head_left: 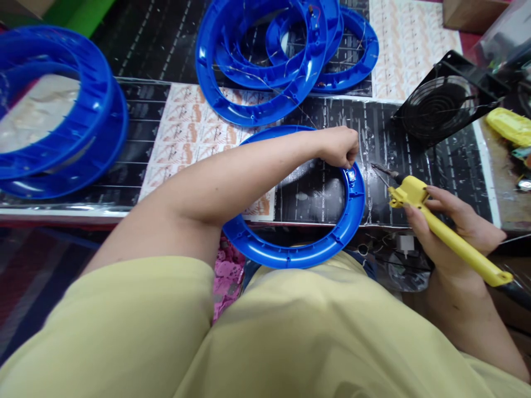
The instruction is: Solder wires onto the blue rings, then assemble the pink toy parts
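My right hand (pixel 452 226) is wrapped around a yellow soldering iron (pixel 448 235), its thin metal tip pointing left toward a blue plastic ring (pixel 290 257). A small gap separates the tip from the ring. The ring lies partly on the table and reaches over the front edge, against my shirt. My left hand (pixel 342 146) is closed over the ring's upper right rim, fingertips pointing down; what they pinch is hidden. Beside these fingers, a small part with a reddish wire (pixel 352 174) sits on the ring. My left forearm crosses above the ring.
Several blue rings (pixel 253 113) with thin wires are piled at the back. More blue rings (pixel 99 160) are stacked at left. A black fan (pixel 443 105) stands at right, near a yellow object (pixel 510 126). Printed sheets (pixel 178 138) lie on the black table cover (pixel 141 110).
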`<action>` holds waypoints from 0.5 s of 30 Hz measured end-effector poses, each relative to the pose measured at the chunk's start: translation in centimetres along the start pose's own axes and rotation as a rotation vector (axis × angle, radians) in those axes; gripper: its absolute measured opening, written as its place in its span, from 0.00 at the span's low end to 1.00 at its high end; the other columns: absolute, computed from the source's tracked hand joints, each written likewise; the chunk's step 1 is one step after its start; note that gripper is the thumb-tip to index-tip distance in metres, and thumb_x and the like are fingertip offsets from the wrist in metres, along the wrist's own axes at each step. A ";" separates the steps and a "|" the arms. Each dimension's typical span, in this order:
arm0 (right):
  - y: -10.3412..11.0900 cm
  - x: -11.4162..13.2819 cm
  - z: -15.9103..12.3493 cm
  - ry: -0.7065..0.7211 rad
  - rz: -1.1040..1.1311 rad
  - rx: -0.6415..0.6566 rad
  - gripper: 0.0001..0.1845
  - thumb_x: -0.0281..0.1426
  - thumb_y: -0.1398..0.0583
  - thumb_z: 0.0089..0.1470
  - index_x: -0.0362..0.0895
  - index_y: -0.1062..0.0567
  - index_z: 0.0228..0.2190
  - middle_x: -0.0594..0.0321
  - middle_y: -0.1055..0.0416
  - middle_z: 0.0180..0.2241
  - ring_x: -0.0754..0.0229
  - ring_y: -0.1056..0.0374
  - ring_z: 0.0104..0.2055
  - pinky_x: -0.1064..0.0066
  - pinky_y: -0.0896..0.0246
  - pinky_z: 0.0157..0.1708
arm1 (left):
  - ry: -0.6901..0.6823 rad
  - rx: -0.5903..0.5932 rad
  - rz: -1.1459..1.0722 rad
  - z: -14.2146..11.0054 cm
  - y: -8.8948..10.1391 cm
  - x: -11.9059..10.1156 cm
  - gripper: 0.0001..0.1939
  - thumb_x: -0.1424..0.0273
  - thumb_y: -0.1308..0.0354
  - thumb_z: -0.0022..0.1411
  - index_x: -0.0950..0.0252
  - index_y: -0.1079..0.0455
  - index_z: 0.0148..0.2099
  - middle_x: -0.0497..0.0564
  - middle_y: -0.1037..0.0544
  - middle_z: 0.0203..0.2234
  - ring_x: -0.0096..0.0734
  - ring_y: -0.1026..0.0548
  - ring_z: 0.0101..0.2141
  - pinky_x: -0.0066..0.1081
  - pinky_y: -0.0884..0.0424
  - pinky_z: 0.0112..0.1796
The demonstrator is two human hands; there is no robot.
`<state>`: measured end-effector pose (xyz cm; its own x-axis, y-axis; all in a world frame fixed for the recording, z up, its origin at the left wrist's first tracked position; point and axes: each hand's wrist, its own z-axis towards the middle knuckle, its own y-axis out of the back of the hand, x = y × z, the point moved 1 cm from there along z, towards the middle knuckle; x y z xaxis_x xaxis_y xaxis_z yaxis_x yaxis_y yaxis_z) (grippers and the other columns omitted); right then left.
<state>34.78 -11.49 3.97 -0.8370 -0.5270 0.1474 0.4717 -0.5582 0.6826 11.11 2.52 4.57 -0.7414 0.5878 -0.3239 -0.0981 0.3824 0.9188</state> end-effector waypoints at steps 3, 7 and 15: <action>0.0 0.1 0.1 0.011 -0.008 -0.009 0.20 0.36 0.31 0.52 0.45 0.22 0.47 0.63 0.20 0.31 0.62 0.23 0.27 0.75 0.27 0.30 | 0.003 -0.008 -0.004 0.0 -0.1 0.2 0.08 0.73 0.38 0.55 0.65 0.19 0.38 0.45 0.20 0.30 0.29 0.24 0.36 0.26 0.33 0.42; -0.1 0.3 0.1 0.005 0.023 -0.016 0.20 0.35 0.31 0.52 0.44 0.21 0.46 0.62 0.19 0.31 0.62 0.23 0.28 0.76 0.27 0.31 | -0.025 -0.023 -0.017 -0.1 -0.5 0.5 0.09 0.73 0.39 0.56 0.64 0.20 0.38 0.45 0.19 0.31 0.29 0.24 0.36 0.26 0.34 0.41; -0.3 -0.6 -1.9 -0.162 0.033 -0.070 0.29 0.46 0.35 0.55 0.43 0.24 0.54 0.59 0.19 0.32 0.56 0.22 0.29 0.71 0.28 0.28 | -0.004 -0.175 0.174 -2.9 2.0 -0.2 0.11 0.74 0.44 0.62 0.62 0.20 0.41 0.51 0.18 0.42 0.39 0.27 0.51 0.38 0.39 0.56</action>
<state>35.68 -12.22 2.26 -0.8517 -0.4392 0.2858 0.5131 -0.5883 0.6250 9.14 1.09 7.12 -0.7548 0.6366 -0.1581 -0.0832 0.1461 0.9858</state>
